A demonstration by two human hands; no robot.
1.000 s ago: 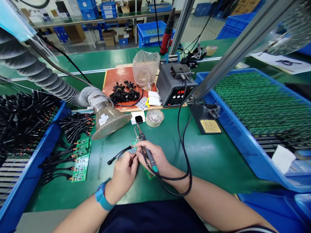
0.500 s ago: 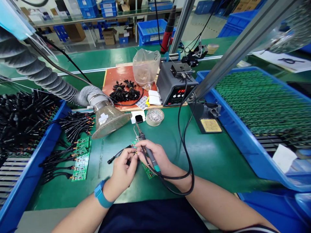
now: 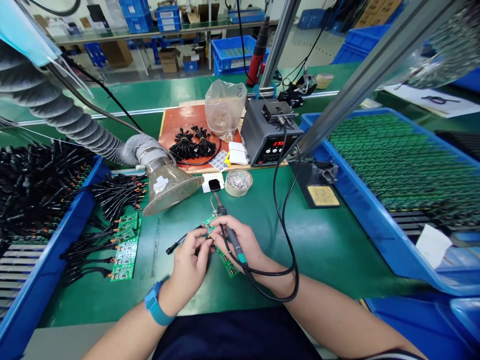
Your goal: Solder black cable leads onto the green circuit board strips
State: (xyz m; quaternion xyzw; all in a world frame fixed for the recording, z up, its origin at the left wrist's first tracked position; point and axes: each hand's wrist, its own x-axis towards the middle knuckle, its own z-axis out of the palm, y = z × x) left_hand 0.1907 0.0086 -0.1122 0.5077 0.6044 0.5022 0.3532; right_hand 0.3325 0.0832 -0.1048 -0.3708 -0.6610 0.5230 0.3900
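Observation:
My right hand [image 3: 245, 242] holds a soldering iron [image 3: 233, 240] with a grey and teal handle, its tip pointing away from me. Beneath my hands lies a green circuit board [image 3: 227, 264], partly hidden by them. My left hand [image 3: 189, 265], with a blue band at the wrist, is closed in a pinch at the board's left edge. A thin dark wire with a yellowish end seems to be in its fingertips, close to my right fingertips. One black cable [image 3: 180, 242] with a plug reaches left from the board's far end.
Cabled boards [image 3: 123, 260] lie at left beside a blue bin of black cables [image 3: 33, 185]. A fume extractor hood [image 3: 170, 192], a solder-filled round tub [image 3: 238, 182], a soldering station [image 3: 270, 132] and an iron stand [image 3: 318, 185] surround the work. A blue tray [image 3: 375, 205] of boards stands right.
My hands shift only slightly, and a little more of the circuit board shows between them. The iron's tip has moved slightly right and toward me. The camera view has shifted a little.

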